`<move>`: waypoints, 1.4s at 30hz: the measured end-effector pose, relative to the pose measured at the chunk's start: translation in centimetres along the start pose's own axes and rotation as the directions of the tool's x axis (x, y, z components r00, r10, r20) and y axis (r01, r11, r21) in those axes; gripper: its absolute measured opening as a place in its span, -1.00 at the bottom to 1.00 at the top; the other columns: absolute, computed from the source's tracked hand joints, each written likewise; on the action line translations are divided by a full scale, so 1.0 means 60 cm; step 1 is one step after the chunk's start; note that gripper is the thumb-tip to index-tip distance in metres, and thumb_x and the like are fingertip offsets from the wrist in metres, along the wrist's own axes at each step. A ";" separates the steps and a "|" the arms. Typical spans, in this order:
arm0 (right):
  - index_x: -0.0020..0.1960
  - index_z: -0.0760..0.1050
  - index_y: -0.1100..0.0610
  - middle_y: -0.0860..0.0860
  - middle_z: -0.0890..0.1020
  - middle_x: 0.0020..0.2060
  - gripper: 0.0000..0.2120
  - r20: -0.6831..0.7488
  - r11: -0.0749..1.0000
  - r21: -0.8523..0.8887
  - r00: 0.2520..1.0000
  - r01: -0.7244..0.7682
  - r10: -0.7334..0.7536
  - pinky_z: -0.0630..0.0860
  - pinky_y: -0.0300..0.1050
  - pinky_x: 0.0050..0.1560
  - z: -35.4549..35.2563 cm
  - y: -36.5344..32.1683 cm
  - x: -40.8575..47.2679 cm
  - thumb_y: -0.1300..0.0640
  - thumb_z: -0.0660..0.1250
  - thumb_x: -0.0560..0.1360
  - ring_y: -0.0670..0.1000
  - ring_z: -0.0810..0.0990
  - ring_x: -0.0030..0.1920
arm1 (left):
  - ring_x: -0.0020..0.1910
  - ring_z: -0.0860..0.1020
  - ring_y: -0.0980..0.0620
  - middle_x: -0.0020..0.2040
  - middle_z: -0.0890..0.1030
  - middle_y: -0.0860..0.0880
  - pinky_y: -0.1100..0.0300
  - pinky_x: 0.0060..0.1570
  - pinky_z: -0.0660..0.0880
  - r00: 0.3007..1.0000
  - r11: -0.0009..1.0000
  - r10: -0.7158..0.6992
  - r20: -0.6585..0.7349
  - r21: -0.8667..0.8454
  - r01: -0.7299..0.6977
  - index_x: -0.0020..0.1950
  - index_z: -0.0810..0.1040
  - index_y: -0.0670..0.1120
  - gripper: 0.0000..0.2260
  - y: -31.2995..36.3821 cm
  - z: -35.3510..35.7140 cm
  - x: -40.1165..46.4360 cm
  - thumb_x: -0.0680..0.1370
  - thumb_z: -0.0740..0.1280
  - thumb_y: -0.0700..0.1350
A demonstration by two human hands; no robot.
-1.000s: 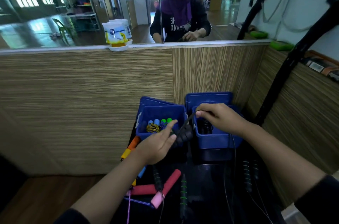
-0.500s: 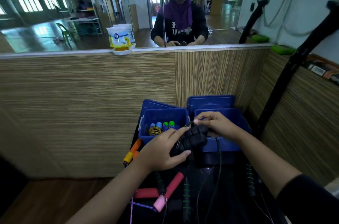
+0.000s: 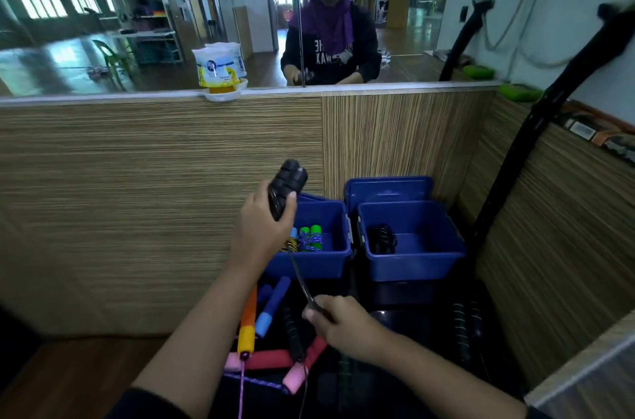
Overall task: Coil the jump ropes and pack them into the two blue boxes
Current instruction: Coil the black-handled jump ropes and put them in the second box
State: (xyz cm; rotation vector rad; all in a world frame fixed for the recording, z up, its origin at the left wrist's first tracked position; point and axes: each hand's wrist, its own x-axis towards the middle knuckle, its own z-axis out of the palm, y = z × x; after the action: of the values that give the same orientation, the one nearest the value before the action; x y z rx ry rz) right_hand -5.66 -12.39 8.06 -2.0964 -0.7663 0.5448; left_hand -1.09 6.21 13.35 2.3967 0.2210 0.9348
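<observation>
Two black handles [image 3: 287, 186] go up in the left hand [image 3: 263, 233], fingers wrapped tight, above the left blue box [image 3: 309, 262]; right hand [image 3: 347, 324] pinches the trailing cord [image 3: 300, 281] (pulled taut) over the dark surface [image 3: 395, 381].

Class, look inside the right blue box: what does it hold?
The right box holds one coiled black rope at its left wall; the rest shows bare floor. The near wall hides the front strip.

- Black ribbed handles [image 3: 287, 187] in the left hand [image 3: 261, 233].
- Blue boxes [image 3: 412, 246] just beyond it.
- Green and blue handles [image 3: 309, 233] beside its knuckles.
- Orange-and-yellow handle [image 3: 248, 322] below its wrist.
- Pink handles [image 3: 304, 367] beneath the right hand [image 3: 347, 326].
</observation>
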 end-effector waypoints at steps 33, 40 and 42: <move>-0.08 0.53 0.10 0.04 0.55 -0.36 -0.77 -0.052 0.993 -0.085 0.995 0.082 -0.087 0.41 -0.20 -0.26 -0.033 0.020 -0.008 0.03 0.16 0.60 -0.09 0.48 -0.37 | -0.05 0.58 -0.14 -0.02 0.58 -0.10 0.03 -0.12 0.52 0.988 0.988 -0.147 -0.037 0.040 0.148 0.37 0.43 0.03 -0.42 -0.041 0.019 -0.020 0.50 0.06 0.33; -0.18 0.51 -0.02 -0.11 0.55 -0.36 -0.80 -0.099 0.932 -0.348 0.985 0.100 -0.143 0.43 -0.19 -0.22 -0.138 0.005 0.028 0.03 0.20 0.59 -0.17 0.50 -0.33 | -0.21 0.61 -0.14 -0.12 0.60 -0.11 0.10 -0.35 0.53 0.878 0.916 0.277 0.391 0.169 -0.365 0.32 0.53 -0.06 -0.38 -0.069 0.074 -0.120 0.59 -0.06 0.32; -0.19 0.51 -0.01 -0.16 0.56 -0.34 -0.80 -0.109 0.947 -0.302 0.983 0.109 -0.148 0.39 -0.36 -0.22 -0.159 0.011 0.033 0.07 0.22 0.59 -0.26 0.51 -0.28 | -0.12 0.60 -0.15 -0.07 0.59 -0.12 0.05 -0.25 0.56 0.825 0.919 0.332 0.457 0.040 -0.392 0.40 0.44 -0.11 -0.32 -0.060 0.078 -0.132 0.60 -0.16 0.31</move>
State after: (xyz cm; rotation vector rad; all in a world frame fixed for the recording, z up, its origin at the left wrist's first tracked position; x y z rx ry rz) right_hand 1.80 -16.62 12.73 -2.3073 -0.9483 0.2280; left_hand -3.71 4.50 3.95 2.7563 -0.3730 0.5055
